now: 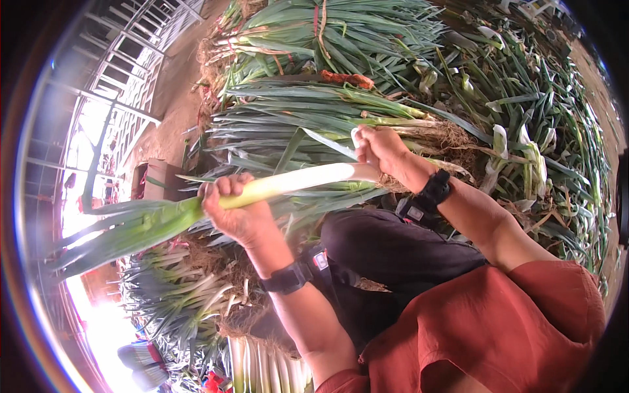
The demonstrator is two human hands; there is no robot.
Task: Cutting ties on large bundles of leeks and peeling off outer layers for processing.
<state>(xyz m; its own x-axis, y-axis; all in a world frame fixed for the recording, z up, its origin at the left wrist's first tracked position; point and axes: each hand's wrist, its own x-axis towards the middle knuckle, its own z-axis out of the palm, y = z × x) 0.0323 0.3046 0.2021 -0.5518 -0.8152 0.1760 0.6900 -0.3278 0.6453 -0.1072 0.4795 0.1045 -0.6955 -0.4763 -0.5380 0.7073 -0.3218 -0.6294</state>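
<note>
A long leek (288, 182) lies across in front of me, its green leaves fanning out to the left and its white root end to the right. My left hand (232, 206) is closed around the stalk where white turns to green. Beside the root end, my right hand (383, 154) is closed, its fingers pinching what looks like a pale outer leaf (327, 143) that bends away up and left. The fingers partly hide this grip. Roots show just under the right hand.
Bundled leeks (327, 33) lie at the far side, with more loose leeks (288, 108) nearer. Stripped leaves (524, 150) heap up on the right. Lower left are more leeks (190, 281) and a row of white stalks (262, 367). A cardboard box (157, 180) and metal railing (124, 59) stand left.
</note>
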